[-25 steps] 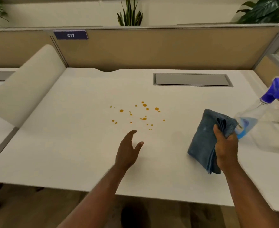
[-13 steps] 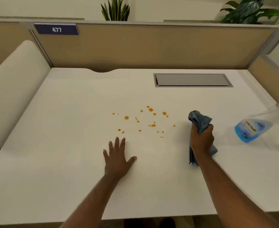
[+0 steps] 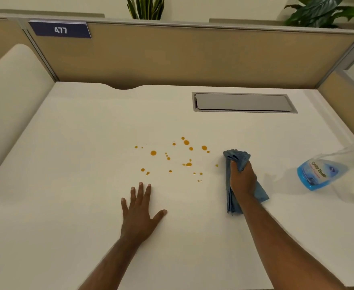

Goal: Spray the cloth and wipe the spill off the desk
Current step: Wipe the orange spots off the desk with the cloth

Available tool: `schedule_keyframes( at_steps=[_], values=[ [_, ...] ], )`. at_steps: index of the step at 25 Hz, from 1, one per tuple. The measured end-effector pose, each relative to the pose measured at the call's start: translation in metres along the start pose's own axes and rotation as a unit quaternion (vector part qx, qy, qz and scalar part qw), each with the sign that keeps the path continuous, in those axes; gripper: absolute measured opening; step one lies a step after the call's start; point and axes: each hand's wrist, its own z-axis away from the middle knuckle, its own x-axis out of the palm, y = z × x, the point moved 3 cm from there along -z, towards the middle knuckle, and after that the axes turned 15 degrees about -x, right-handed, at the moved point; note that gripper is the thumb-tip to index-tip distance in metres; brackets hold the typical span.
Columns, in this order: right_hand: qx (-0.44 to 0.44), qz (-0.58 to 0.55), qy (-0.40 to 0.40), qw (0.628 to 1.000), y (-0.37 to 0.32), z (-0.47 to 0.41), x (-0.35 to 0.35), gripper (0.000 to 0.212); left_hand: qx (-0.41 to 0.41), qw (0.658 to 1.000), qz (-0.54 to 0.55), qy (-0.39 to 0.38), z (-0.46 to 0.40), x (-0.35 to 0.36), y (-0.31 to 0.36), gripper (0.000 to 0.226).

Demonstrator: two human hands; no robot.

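Orange droplets of the spill (image 3: 173,159) are scattered over the middle of the white desk (image 3: 71,143). My right hand (image 3: 242,180) grips a bunched blue cloth (image 3: 237,159) and presses it on the desk just right of the droplets. My left hand (image 3: 139,212) lies flat on the desk with fingers spread, just below the spill, holding nothing. A clear spray bottle (image 3: 320,172) with blue liquid and a blue-and-white label stands at the right edge; its blue top is cut off by the frame.
A grey cable flap (image 3: 243,102) is set into the desk at the back right. A tan partition (image 3: 182,57) with a sign reading 477 (image 3: 60,29) closes the back. A cream side panel (image 3: 10,105) rises on the left. Plants stand behind the partition.
My right hand has carried the cloth left from beside the bottle and set it down near the spill. My left hand has lowered flat onto the desk. The view has shifted right.
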Motion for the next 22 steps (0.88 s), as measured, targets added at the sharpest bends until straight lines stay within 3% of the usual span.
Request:
schedule_keyframes(
  at_steps=[3, 6, 8, 11, 13, 15, 22],
  values=[
    [0.048, -0.034, 0.060, 0.996, 0.000, -0.006, -0.003, 0.044, -0.011, 1.000, 0.006, -0.002, 0.000, -0.001, 0.001, 0.097],
    [-0.006, -0.070, -0.074, 0.995, -0.006, -0.011, 0.008, 0.054, -0.014, 1.000, 0.005, -0.006, 0.002, -0.003, 0.004, 0.096],
    [-0.109, 0.042, -0.202, 0.972, -0.001, -0.016, 0.010, 0.052, -0.015, 1.000, 0.002, -0.008, 0.003, -0.005, 0.003, 0.097],
    [-0.231, 0.260, -0.293, 0.890, 0.020, -0.015, 0.003, 0.059, -0.018, 1.000, -0.001, -0.009, 0.002, -0.005, 0.005, 0.098],
    [-0.236, 0.315, -0.311, 0.865, 0.030, -0.007, 0.004, 0.071, -0.021, 1.000, 0.000, -0.009, 0.002, -0.006, 0.006, 0.098],
    [-0.231, 0.324, -0.303, 0.866, 0.030, -0.001, 0.007, 0.078, -0.023, 1.000, -0.002, -0.008, 0.003, -0.006, 0.006, 0.097],
    [-0.302, 0.324, -0.319, 0.838, 0.033, 0.009, 0.004, 0.079, -0.024, 1.000, -0.006, -0.007, 0.004, -0.005, 0.007, 0.094]
  ],
)
